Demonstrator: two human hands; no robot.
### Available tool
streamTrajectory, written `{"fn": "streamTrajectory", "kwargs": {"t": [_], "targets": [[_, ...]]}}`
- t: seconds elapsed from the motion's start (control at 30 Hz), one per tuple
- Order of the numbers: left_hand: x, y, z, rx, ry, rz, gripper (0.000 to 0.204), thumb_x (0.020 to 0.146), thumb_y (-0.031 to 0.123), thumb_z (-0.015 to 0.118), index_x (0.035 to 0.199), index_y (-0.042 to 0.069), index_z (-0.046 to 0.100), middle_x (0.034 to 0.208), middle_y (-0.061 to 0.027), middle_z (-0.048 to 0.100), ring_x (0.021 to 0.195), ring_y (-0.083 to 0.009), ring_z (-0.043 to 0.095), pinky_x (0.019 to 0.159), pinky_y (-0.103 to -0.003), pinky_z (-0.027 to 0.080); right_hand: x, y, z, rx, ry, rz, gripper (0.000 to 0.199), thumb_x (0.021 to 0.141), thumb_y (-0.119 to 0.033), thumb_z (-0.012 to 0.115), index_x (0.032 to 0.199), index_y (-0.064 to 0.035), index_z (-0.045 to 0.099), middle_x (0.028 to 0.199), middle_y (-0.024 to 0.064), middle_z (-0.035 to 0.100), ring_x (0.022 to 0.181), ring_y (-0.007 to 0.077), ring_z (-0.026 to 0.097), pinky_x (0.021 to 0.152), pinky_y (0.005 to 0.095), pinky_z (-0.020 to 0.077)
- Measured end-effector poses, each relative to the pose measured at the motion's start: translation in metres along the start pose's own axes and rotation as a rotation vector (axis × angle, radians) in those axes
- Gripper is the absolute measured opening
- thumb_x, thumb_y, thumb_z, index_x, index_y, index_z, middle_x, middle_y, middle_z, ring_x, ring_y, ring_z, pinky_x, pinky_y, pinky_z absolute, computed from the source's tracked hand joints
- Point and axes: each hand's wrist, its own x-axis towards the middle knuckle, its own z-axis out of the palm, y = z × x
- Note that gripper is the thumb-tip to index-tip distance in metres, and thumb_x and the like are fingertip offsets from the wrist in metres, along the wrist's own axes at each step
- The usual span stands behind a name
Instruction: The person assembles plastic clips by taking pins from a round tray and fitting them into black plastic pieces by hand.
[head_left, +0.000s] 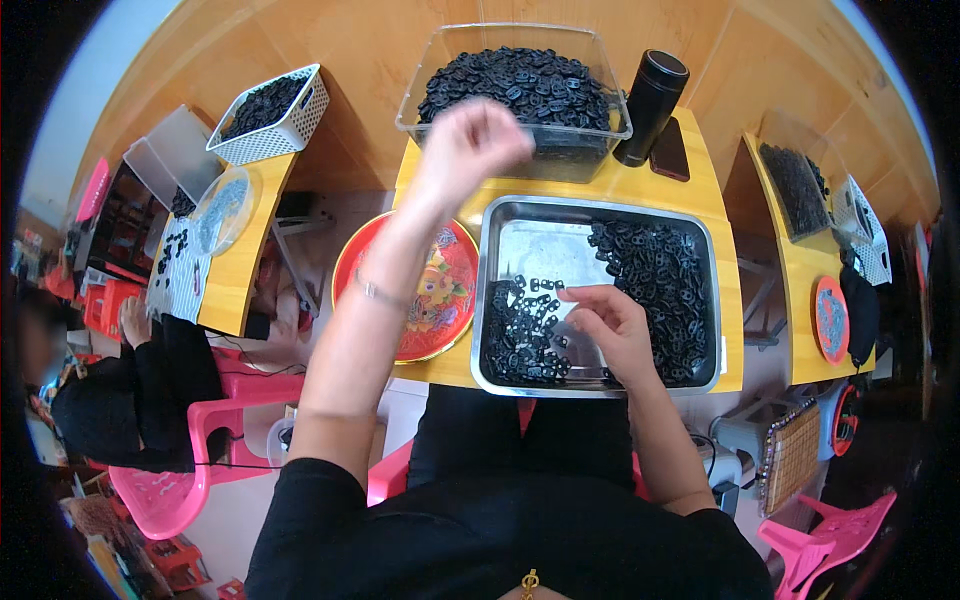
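Note:
My left hand [476, 147] is raised in front of a clear plastic bin [565, 150] heaped with small black plastic pieces [520, 85]. Motion smears its curled fingers, so whether they hold anything cannot be made out. Below, my right hand [613, 332] hovers over a shallow metal tray [560, 235], thumb and forefinger slightly apart, with the forefinger's tip beside a few loose pieces. Inside the tray, a dense pile of black pieces [665, 300] fills the right side, while a looser group [525, 335] lies at the lower left.
A round red patterned tray [450, 290] lies left of the metal tray, partly behind my left forearm. A black flask [652, 105] and a dark phone [671, 150] stand and lie at the back right. Side tables hold a white basket [275, 130] and a red dish [831, 320]; another person's hand [134, 322] is at left.

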Motion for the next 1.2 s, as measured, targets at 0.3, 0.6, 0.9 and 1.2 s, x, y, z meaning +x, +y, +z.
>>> {"fn": "streamTrajectory", "kwargs": {"t": [0.3,0.6,0.9,1.2], "targets": [[-0.054,-0.003,-0.024,0.460,0.053,0.070,0.011,0.080,0.008,0.058,0.086,0.000,0.062,0.077,-0.0081,0.062,0.069,-0.0123,0.057,0.061,-0.025,0.045,-0.010,0.012,-0.011,-0.349,0.070,0.093,0.010,0.078,-0.007,0.060,0.087,-0.0026,0.062,0.081,0.0040,0.063,0.068,0.0074,0.057,0.060,0.0201,0.0443],[-0.148,-0.061,-0.040,0.706,-0.177,0.029,0.010,0.074,0.004,0.056,0.081,0.000,0.061,0.080,-0.0158,0.058,0.076,-0.0304,0.058,0.069,-0.037,0.047,-0.019,0.011,-0.013,-0.979,-0.336,0.035,0.015,0.070,-0.007,0.062,0.085,-0.0061,0.059,0.080,0.0102,0.058,0.070,0.0246,0.059,0.064,0.0334,0.0468],[-0.141,-0.071,-0.026,0.871,-0.145,0.011,0.012,0.073,0.007,0.057,0.084,0.003,0.060,0.077,-0.0134,0.057,0.073,-0.0307,0.057,0.065,-0.038,0.047,-0.024,0.015,-0.008,-1.016,-0.366,0.085,0.015,0.069,-0.009,0.063,0.083,-0.0066,0.058,0.079,0.0104,0.058,0.072,0.0268,0.059,0.064,0.0352,0.0463],[-0.118,-0.088,-0.016,0.951,-0.075,0.078,0.009,0.070,0.006,0.056,0.077,0.004,0.062,0.075,-0.0136,0.056,0.072,-0.0299,0.058,0.064,-0.039,0.048,-0.024,0.014,-0.008,-0.957,-0.309,0.092,0.020,0.066,-0.010,0.066,0.083,-0.0056,0.056,0.077,0.0098,0.058,0.072,0.0252,0.059,0.064,0.0342,0.0463]]}}
